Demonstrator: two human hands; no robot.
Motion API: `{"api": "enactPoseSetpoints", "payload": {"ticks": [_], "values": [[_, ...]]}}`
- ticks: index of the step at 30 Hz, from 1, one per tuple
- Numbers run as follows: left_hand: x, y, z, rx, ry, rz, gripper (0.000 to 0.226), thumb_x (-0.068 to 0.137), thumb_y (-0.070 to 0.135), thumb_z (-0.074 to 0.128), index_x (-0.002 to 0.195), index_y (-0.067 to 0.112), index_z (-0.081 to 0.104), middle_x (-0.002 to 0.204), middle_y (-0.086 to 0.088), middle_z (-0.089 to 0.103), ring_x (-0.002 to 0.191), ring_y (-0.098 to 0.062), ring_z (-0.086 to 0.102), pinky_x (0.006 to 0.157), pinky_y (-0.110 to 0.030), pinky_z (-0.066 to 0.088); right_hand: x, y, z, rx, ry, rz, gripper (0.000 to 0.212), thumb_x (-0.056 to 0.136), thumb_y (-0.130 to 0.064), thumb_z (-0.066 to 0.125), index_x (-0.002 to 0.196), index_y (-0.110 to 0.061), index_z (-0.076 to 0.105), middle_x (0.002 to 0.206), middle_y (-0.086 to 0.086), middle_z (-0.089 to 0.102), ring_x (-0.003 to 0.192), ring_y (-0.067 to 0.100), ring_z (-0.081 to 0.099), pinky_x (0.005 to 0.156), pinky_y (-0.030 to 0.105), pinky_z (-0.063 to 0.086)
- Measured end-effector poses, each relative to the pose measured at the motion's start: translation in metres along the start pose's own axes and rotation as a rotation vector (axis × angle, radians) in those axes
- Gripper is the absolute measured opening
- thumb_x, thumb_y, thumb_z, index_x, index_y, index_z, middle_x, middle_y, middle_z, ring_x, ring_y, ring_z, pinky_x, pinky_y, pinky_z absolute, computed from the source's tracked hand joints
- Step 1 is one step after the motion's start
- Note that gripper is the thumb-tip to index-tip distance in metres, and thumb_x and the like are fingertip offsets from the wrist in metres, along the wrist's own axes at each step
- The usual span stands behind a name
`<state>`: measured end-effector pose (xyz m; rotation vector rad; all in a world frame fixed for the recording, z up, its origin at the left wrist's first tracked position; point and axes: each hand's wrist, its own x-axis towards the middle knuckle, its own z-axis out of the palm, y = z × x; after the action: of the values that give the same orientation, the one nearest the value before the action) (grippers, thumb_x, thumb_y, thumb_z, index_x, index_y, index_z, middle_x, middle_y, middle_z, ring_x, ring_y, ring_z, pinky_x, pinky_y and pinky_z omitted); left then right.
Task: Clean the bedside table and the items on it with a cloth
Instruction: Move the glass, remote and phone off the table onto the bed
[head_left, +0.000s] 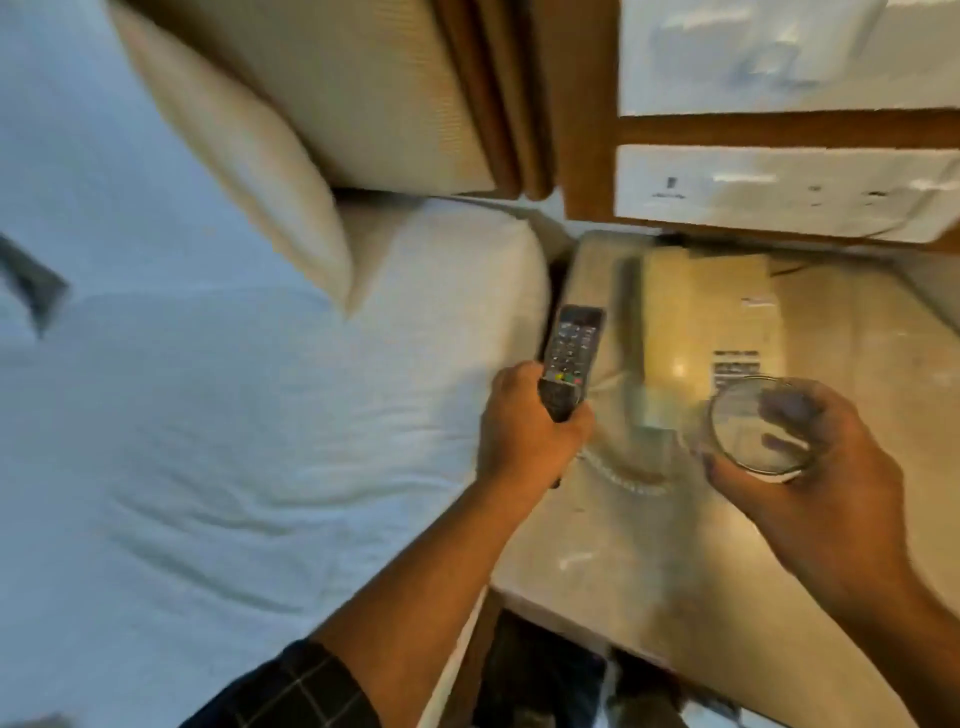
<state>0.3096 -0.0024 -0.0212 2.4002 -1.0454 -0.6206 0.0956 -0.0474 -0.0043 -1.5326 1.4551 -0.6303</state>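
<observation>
Broadly, we saw one bed (218, 415) filling the left side, its white sheet wrinkled, with one cream pillow (249, 171) leaning against the padded headboard (363, 88). One bedside worktop (649, 561), pale and glossy, stood just beside the mattress on the right, under a wood-framed wall panel (779, 192) with switches. One beige telephone (706, 322) sat at the back of that worktop, its handset along its left side and its coiled cord (623, 478) curling forward; blur hid its finer details.

We counted two hands. Our left hand (530, 431) had its grip clenched round the lower end of one black remote (569, 358), fingers wrapped fully about it. The remote's long axis ran away from us, its far end pointing toward the headboard wall and tilted slightly right, button face up, held over the gap between the bed and the worktop's left edge. Our right hand (810, 483) grasped one clear drinking glass (753, 426) from the side, fingers curled around its wall and visible through it, mouth facing up toward us, held above the worktop just in front of the telephone. We could not tell whether the glass touched the worktop.

A dark checked sleeve (291, 691) covered the left forearm's near end.
</observation>
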Motion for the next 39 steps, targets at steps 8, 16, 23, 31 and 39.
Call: {"api": "enactPoseSetpoints", "payload": {"ticks": [8, 16, 23, 31, 39], "values": [[-0.017, -0.200, -0.156, -0.024, 0.320, -0.478, 0.042, 0.074, 0.042, 0.076, 0.099, 0.011, 0.063, 0.092, -0.007, 0.064, 0.060, -0.009, 0.058, 0.045, -0.016, 0.038, -0.039, -0.112, 0.189, -0.048, -0.343, -0.317, 0.075, 0.060, -0.050, 0.084, 0.124, -0.031, 0.049, 0.122, -0.009, 0.060, 0.108, 0.017, 0.062, 0.088, 0.046, 0.054], [-0.097, -0.355, -0.241, -0.146, 0.539, -0.873, 0.039, 0.075, 0.038, 0.075, 0.094, 0.016, 0.050, 0.097, -0.007, 0.062, 0.066, -0.013, 0.058, 0.054, -0.026, 0.047, -0.111, -0.189, 0.365, -0.077, -0.664, -0.531, 0.077, 0.057, -0.034, 0.089, 0.123, -0.029, 0.049, 0.121, -0.005, 0.062, 0.110, 0.013, 0.061, 0.092, 0.042, 0.052], [-0.130, -0.414, -0.240, -0.158, 0.590, -1.046, 0.043, 0.074, 0.041, 0.071, 0.100, 0.011, 0.056, 0.095, -0.007, 0.062, 0.071, -0.022, 0.061, 0.061, -0.030, 0.050, -0.172, -0.203, 0.464, -0.157, -0.848, -0.634, 0.077, 0.061, -0.035, 0.085, 0.128, -0.022, 0.049, 0.127, -0.002, 0.060, 0.117, 0.014, 0.057, 0.095, 0.030, 0.046], [-0.151, -0.410, -0.206, -0.222, 0.661, -1.215, 0.042, 0.079, 0.042, 0.067, 0.099, 0.018, 0.038, 0.074, 0.009, 0.051, 0.062, -0.016, 0.053, 0.058, -0.027, 0.043, -0.209, -0.174, 0.482, -0.300, -0.963, -0.728, 0.077, 0.061, -0.038, 0.086, 0.127, -0.021, 0.050, 0.124, -0.005, 0.060, 0.112, 0.014, 0.057, 0.083, 0.018, 0.037], [-0.156, -0.400, -0.166, -0.127, 0.521, -1.204, 0.049, 0.083, 0.059, 0.058, 0.107, 0.018, 0.045, 0.088, 0.001, 0.068, 0.076, -0.022, 0.068, 0.065, -0.033, 0.058, -0.200, -0.168, 0.472, -0.340, -0.950, -0.814, 0.081, 0.060, -0.041, 0.086, 0.128, -0.018, 0.050, 0.122, -0.004, 0.061, 0.107, 0.011, 0.057, 0.082, 0.013, 0.035]]}}
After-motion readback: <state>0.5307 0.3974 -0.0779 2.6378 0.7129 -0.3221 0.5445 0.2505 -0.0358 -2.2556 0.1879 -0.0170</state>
